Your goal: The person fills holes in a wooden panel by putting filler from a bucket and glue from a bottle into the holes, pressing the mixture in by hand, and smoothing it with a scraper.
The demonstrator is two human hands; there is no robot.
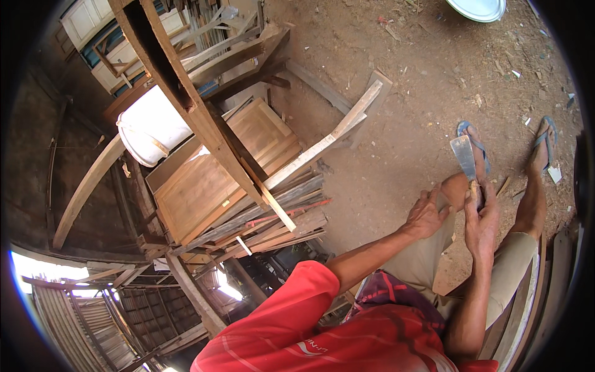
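Note:
My right hand (482,220) is wrapped round the handle of a putty knife (463,156). Its broad metal blade points away from me, over the ground near my feet. Beside it, my left hand (426,214) lies over my bent knee, the fingers loosely spread and nothing visible in them. I am seated in tan shorts, and a blue flip-flop (548,141) is on each foot.
Left of me are stacked boards (291,217) and a wooden panel door (207,189). A white bucket (152,124) sits behind an upright timber post (192,111). Scraps litter the dirt floor (384,161). A pale basin (480,7) stands at the far right.

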